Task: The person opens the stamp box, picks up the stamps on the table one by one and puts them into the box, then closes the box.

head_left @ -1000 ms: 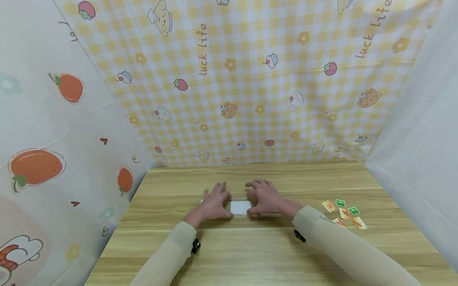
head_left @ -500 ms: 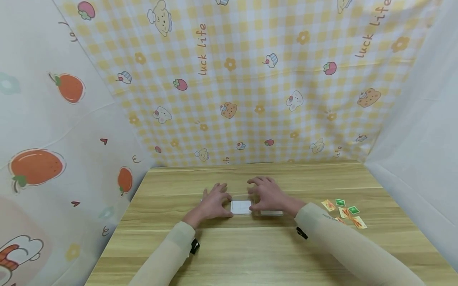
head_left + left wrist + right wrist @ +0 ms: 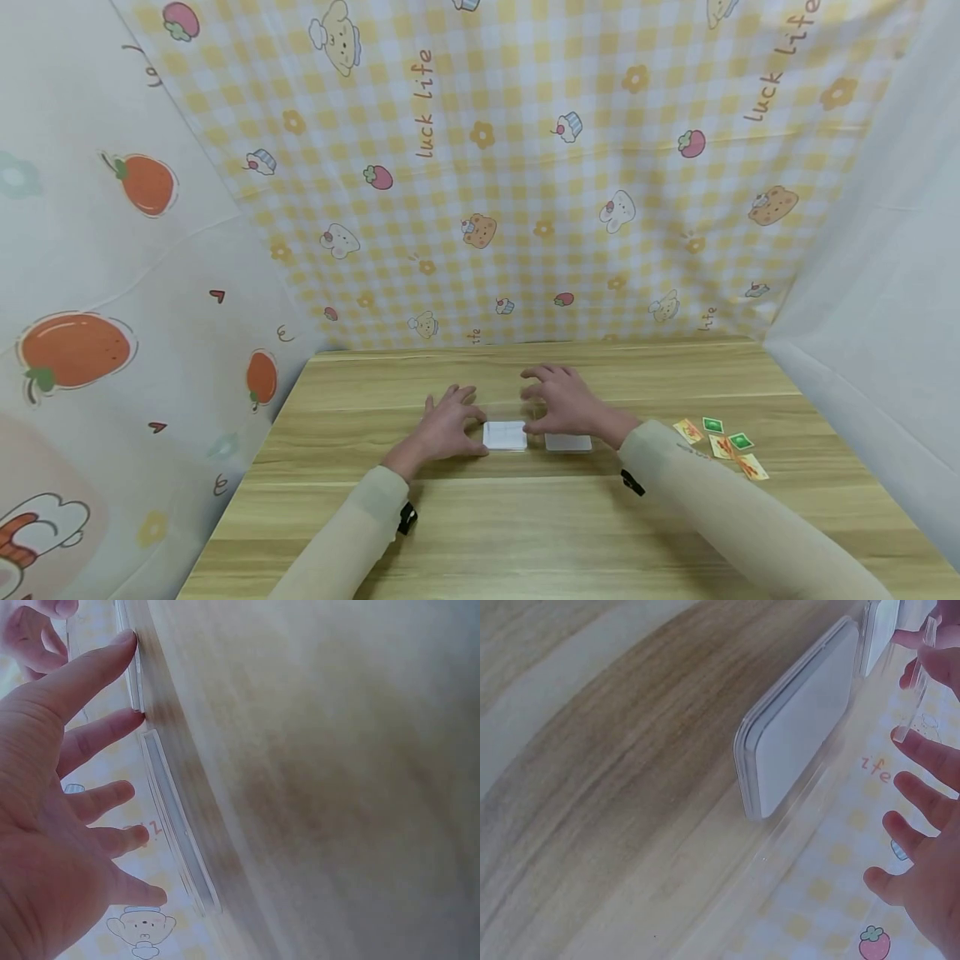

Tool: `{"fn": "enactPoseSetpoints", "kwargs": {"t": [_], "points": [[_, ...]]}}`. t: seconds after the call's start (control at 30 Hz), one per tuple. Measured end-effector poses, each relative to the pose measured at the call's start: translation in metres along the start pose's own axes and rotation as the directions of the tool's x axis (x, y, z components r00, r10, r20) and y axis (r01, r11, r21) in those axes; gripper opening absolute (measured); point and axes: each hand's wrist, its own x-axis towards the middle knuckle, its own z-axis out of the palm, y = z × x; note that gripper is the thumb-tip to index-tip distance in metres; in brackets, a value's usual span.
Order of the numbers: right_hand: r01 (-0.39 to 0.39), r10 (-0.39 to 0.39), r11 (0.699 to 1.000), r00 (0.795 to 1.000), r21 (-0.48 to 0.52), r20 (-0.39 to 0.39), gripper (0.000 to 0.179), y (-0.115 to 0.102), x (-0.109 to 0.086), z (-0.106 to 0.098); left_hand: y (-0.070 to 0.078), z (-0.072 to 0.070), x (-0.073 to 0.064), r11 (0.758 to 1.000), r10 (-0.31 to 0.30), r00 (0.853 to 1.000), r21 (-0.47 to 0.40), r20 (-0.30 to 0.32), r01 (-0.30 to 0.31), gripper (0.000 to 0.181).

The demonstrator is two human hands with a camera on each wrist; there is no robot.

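A shallow clear case with a white inside (image 3: 505, 435) lies mid-table, its lid off. My left hand (image 3: 448, 425) holds its left end, thumb at the near edge and index finger at the far edge, the other fingers spread. Just above its right end, my right hand (image 3: 566, 402) pinches a thin clear plastic lid (image 3: 918, 682) between thumb and index finger. Under the right hand lies a second white case (image 3: 802, 720), partly covered in the head view. A third flat case (image 3: 180, 817) lies beside the left hand, which hides it in the head view.
Several small picture cards lie at the right of the wooden table (image 3: 480, 533), some with a green picture (image 3: 713, 426), others orange and yellow (image 3: 752, 467). The right sleeve (image 3: 675, 467) passes close by them. A checked cloth (image 3: 480, 183) hangs behind the table.
My right hand has lifted up and slightly back from the middle case with the clear lid, uncovering more of the right case. The left hand stays at the middle case.
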Motion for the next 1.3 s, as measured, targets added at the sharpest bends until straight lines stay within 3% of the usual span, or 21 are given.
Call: {"fn": "enactPoseSetpoints", "kwargs": {"t": [0.9,1.3], "points": [[-0.087,0.087,0.996,0.996,-0.009,0.015,0.055,0.013,0.025,-0.004,0.002,0.000,-0.002,1.000,-0.008,1.000,0.018,0.029,0.008,0.058],[-0.153,0.154,0.988,0.987,-0.020,0.044,0.055,0.019,0.038,-0.008,0.007,-0.004,-0.001,0.995,0.010,0.999,0.094,0.036,-0.013,0.057]]}}
